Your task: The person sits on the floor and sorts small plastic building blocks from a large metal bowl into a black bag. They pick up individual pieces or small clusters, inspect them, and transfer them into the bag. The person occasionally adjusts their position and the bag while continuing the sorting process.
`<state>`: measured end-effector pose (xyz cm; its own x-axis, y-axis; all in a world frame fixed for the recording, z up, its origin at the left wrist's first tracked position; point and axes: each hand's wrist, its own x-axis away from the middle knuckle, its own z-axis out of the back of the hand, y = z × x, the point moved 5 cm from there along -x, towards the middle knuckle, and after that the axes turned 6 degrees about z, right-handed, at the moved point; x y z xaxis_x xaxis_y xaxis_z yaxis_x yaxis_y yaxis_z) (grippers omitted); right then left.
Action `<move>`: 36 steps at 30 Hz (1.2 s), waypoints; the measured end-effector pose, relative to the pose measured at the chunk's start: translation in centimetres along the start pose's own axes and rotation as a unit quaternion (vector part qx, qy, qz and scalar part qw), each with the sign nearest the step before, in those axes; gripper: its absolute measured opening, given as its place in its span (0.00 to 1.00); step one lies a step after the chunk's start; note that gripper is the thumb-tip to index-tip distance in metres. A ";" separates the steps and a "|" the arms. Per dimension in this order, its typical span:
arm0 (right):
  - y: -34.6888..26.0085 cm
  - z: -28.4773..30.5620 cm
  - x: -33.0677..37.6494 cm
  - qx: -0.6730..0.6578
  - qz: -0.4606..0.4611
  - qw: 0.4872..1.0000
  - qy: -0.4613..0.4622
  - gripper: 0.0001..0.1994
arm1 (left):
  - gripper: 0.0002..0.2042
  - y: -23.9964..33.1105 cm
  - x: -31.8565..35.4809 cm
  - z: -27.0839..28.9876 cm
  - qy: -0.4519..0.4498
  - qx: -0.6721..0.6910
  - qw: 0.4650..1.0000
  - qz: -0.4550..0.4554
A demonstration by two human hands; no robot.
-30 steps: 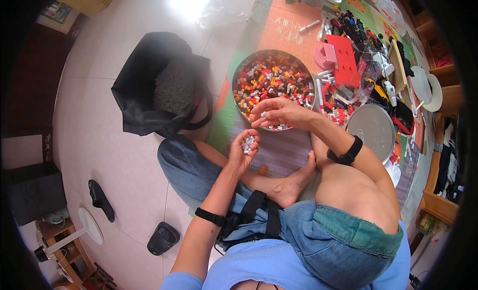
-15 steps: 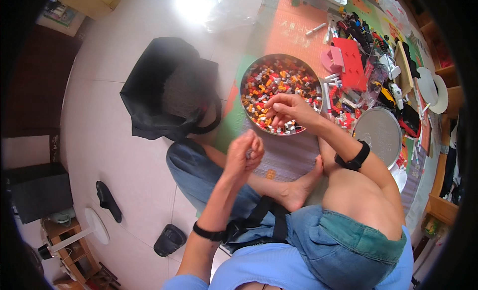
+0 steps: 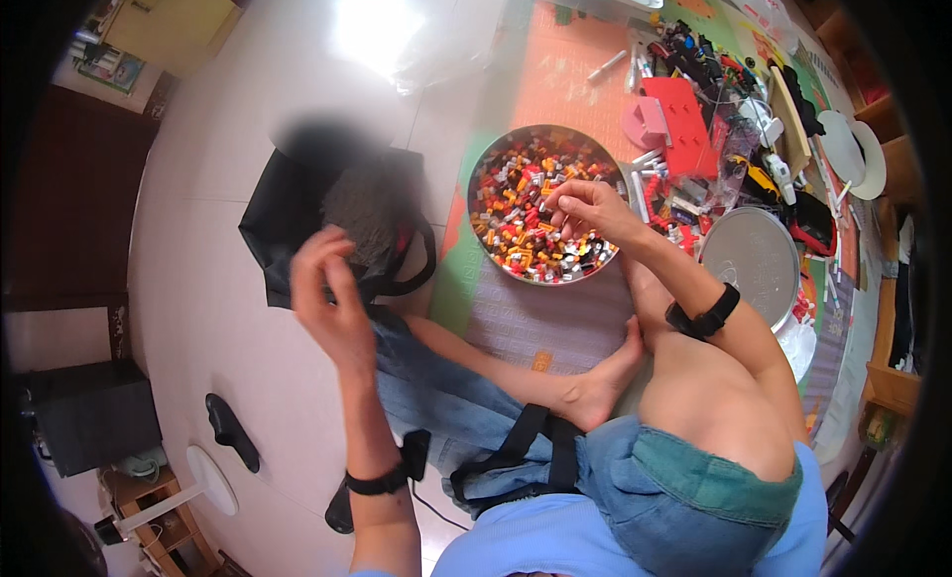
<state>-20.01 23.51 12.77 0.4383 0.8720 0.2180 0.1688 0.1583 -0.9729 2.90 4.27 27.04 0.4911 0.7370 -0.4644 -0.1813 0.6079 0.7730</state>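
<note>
Right fingers: we are holding our right hand [image 3: 600, 215] bent, thumb and fingertips close together; whether they are pinching anything, we cannot tell.
Small pieces [image 3: 516, 175]: these are lying in mixed colours beneath our right fingertips, inside the round tin [image 3: 477, 185].
Left fingers: we are holding our left hand [image 3: 335, 304] at the near side of the black bag [image 3: 263, 225], fingers loosely curled, blurred; we cannot tell what they are enclosing.
Grey heap [image 3: 362, 215]: it is sitting inside the bag, just beyond our left fingertips.
Picking: we are probably disturbing least by pinching single pieces with fingertips only.
Cupping: we are likely spilling less by curling the left fingers snugly.
</note>
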 end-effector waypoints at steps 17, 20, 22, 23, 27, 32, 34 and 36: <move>2.4 -3.4 -2.6 0.658 0.186 0.719 -0.122 0.23 | 0.11 -9.3 18.6 -15.7 -0.324 0.372 0.660 0.567; 5.0 -4.3 -1.9 0.638 0.206 0.721 -0.174 0.24 | 0.11 -9.0 18.6 -16.2 -0.344 0.360 0.662 0.560; 4.7 -3.7 -0.6 0.639 0.191 0.708 -0.230 0.21 | 0.11 -9.4 19.0 -15.9 -0.332 0.356 0.660 0.572; 4.4 -2.9 0.2 0.653 0.182 0.688 -0.259 0.20 | 0.11 -9.8 19.2 -15.7 -0.321 0.358 0.659 0.579; 2.1 0.9 0.4 0.647 0.095 0.705 -0.274 0.12 | 0.12 -9.5 19.0 -16.4 -0.316 0.380 0.654 0.573; 0.4 1.0 -3.0 0.594 0.160 0.775 -0.146 0.09 | 0.12 -9.5 19.3 -17.1 -0.368 0.359 0.655 0.554; 2.0 0.4 -3.8 0.614 0.169 0.762 -0.123 0.07 | 0.12 -9.4 19.3 -17.2 -0.382 0.364 0.649 0.548; 2.7 -0.2 -3.3 0.655 0.211 0.721 -0.084 0.05 | 0.12 -9.2 19.2 -17.0 -0.383 0.369 0.648 0.546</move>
<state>-20.76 20.99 9.41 0.0752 0.9968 -0.0257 -0.9747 0.0681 -0.2129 -0.44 17.83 3.66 0.7432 0.0737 0.6650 -0.4596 -0.6661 0.5875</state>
